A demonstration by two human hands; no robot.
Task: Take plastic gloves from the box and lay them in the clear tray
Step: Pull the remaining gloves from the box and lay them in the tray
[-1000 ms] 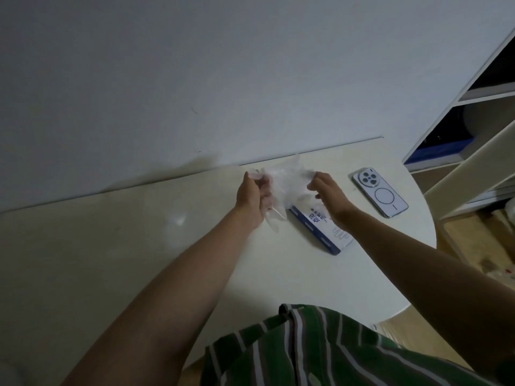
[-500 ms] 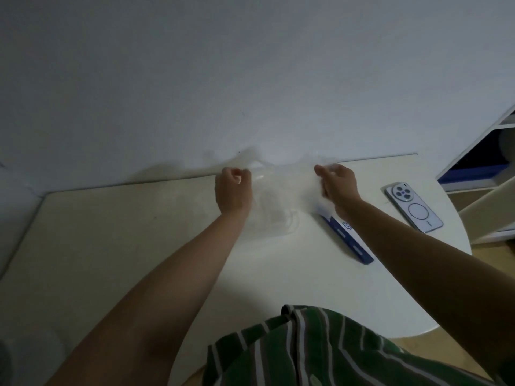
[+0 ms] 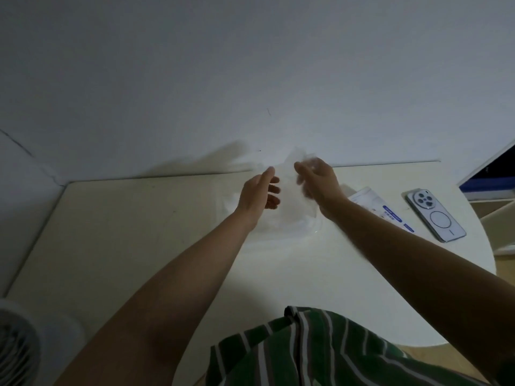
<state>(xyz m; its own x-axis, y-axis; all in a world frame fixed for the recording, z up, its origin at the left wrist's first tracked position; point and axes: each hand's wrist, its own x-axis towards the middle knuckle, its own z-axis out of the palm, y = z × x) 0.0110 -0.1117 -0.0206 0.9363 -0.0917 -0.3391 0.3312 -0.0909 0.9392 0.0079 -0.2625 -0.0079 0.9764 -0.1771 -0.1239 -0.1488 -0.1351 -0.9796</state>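
Only box (image 3: 386, 211) label blurred, unreadable

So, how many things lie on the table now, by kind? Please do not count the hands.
Glove box: 1
Phone: 1
Clear tray: 1
Plastic gloves: cannot tell, a see-through bunch between left hand and right hand, over the tray
Total: 3, plus the gloves

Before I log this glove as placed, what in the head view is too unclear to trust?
- Clear tray: only its near rim glints; the rest is lost against the white table.
- Glove: translucent, blurred; shape and count unreadable.
- Right hand: grip on the glove unclear.
- Box: partly behind the right forearm; print too small.
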